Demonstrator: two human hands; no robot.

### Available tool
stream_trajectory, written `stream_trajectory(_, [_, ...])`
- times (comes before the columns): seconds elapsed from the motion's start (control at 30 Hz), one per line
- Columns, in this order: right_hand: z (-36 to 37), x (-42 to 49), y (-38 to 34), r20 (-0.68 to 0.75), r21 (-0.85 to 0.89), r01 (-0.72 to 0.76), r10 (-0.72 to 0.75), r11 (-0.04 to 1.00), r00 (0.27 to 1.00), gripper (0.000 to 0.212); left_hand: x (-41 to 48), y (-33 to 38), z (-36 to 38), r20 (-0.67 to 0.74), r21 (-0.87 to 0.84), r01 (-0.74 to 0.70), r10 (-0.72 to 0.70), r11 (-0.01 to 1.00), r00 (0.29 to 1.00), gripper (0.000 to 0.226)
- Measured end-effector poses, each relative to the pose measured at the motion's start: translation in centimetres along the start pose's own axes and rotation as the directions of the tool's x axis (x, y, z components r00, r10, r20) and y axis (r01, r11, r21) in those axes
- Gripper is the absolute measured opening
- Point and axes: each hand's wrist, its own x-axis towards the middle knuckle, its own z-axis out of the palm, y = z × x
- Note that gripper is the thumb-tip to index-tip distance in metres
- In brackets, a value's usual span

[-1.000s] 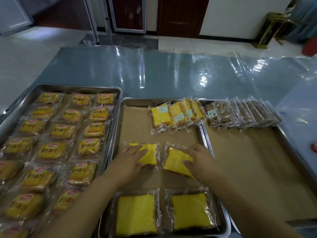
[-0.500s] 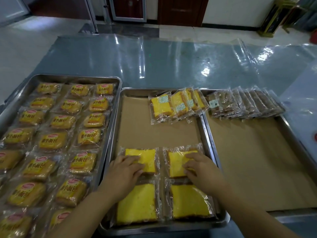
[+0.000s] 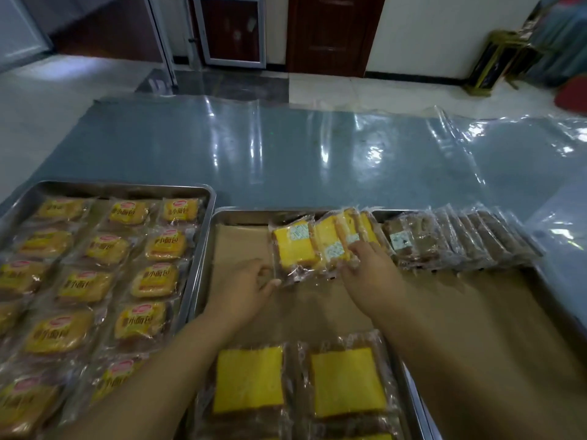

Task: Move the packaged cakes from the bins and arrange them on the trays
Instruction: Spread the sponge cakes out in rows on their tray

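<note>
Both hands at the leaning clear-wrapped yellow cake slices (image 3: 293,249), twelve o'clock on the steel tray (image 3: 241,215).
The right hand (image 3: 370,268) lies flat-fingered on them; the left hand (image 3: 243,289) touches one, grasp unclear.

Blue-grey tabletop (image 3: 197,154) fills mid frame under a clear plastic sheet (image 3: 495,138), wrinkled at right, with bright glare streaks on it. Pale glossy floor tiles (image 3: 365,93) behind, and a dark tile strip (image 3: 222,84) at upper centre. Dark wooden door (image 3: 330,33) top centre, metal-framed glass door (image 3: 230,30) left of it. White wall (image 3: 444,30) with a black skirting. Gold-and-black stand (image 3: 489,68) upper right, red object (image 3: 573,96) at the right edge, blurred.
</note>
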Motion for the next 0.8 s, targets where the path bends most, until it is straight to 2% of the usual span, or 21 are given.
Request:
stream_trajectory(0.07, [0.2,1.8,-0.2,0.033,-0.083,-0.075,0.078,0.994,0.996,0.045,2.7,0.6,0.4,-0.016,0.004,0.087,-0.087,0.996,0.996,0.027])
stream_trajectory(0.17, [0.9,3.2,-0.3,0.092,-0.181,-0.155,0.174,0.971,0.98,0.045,5.7,0.9,1.6,0.041,-0.011,0.208,-0.207,0.978,0.977,0.045])
stream_trajectory(0.3, [2.0,3.3,0.2,0.118,-0.161,-0.16,0.18,0.974,0.977,0.043,7.5,1.6,3.5,0.042,0.022,0.29,-0.291,0.957,0.956,0.059])
stream_trajectory(0.4, [2.1,3.1,0.8,0.112,-0.041,-0.222,0.226,0.974,0.968,0.043,7.6,2.4,4.2,0.042,-0.103,0.35,-0.348,0.931,0.937,0.054])
stream_trajectory(0.47, [2.1,2.9,1.3,0.109,0.054,-0.247,0.241,0.967,0.965,0.042,7.6,2.7,4.0,0.097,-0.232,0.444,-0.433,0.866,0.896,0.052])
stream_trajectory(0.6, [2.1,2.5,2.1,0.113,0.172,-0.246,0.229,0.954,0.967,0.045,6.7,2.6,3.6,0.209,-0.268,0.482,-0.438,0.834,0.874,0.019])
stream_trajectory(0.7, [1.7,1.8,2.3,0.128,0.234,-0.244,0.218,0.941,0.967,0.045,5.1,2.2,3.8,0.222,-0.356,0.471,-0.417,0.807,0.881,0.028])
stream_trajectory(0.8, [1.3,0.8,2.4,0.139,0.33,-0.24,0.204,0.913,0.969,0.043,4.1,2.4,3.8,0.197,-0.522,0.443,-0.402,0.729,0.894,0.029])
